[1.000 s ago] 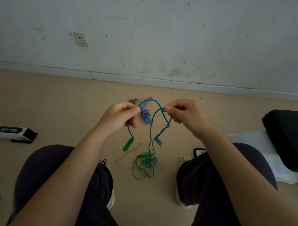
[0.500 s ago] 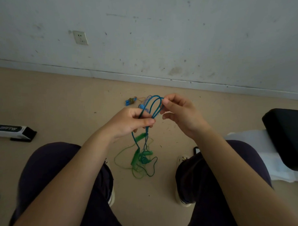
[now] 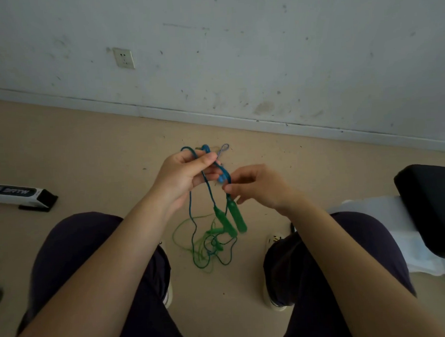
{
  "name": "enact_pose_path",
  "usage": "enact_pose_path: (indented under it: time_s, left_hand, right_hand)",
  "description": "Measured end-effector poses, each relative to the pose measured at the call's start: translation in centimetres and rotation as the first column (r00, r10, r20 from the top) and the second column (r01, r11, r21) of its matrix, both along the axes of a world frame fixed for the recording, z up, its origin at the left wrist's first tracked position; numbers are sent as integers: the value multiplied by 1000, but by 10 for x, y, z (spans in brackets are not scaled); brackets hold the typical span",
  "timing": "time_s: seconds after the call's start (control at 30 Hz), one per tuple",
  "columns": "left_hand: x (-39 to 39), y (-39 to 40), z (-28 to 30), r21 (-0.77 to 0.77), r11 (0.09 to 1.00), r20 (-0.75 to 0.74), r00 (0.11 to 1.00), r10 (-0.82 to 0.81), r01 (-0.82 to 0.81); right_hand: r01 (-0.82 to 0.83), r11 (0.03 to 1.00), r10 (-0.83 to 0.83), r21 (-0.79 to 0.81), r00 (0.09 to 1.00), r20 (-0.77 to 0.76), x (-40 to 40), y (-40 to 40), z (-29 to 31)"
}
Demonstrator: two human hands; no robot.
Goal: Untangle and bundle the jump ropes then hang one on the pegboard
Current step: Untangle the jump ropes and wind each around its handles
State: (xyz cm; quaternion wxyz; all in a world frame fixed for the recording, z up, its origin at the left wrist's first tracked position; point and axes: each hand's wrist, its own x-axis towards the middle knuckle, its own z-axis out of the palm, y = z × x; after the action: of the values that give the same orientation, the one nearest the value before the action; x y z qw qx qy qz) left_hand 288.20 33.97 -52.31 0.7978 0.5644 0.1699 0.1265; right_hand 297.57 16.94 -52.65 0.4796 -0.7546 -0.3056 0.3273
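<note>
My left hand [image 3: 184,177] grips folded loops of a blue jump rope [image 3: 191,212] above the floor. My right hand [image 3: 257,187] pinches the same blue rope just above one of its two green handles [image 3: 237,217], which dangle side by side. Below them a tangle of thin green and blue rope [image 3: 209,247] lies on the floor between my feet. Behind my left hand, a blue handle and a blue-and-white braided rope [image 3: 223,149] lie on the floor, partly hidden.
I sit facing a scuffed white wall with a socket [image 3: 123,57]. A white and black box [image 3: 20,195] lies on the floor at the left. A black cushion [image 3: 429,204] on white fabric sits at the right. No pegboard is in view.
My left hand has risen with the blue loops. My right hand has dropped from the loop tops to pinch the rope above a handle. The green handles now hang lower and further right.
</note>
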Motion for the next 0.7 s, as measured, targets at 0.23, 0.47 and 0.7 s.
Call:
enact_pose_path:
  time_s: [0.23, 0.47, 0.7]
  left_hand:
    - [-5, -5, -5, 273, 912, -223, 942, -250, 307]
    - [-3, -4, -10, 336, 896, -248, 945, -214, 291]
    - [-1, -11, -13, 361, 910, -193, 971, -142, 205]
  right_hand:
    - [214, 933, -142, 290, 958, -249, 2, -1, 10]
    - [224, 932, -172, 286, 966, -195, 3, -2, 10]
    - [215, 924, -138, 316, 959, -248, 1, -4, 14]
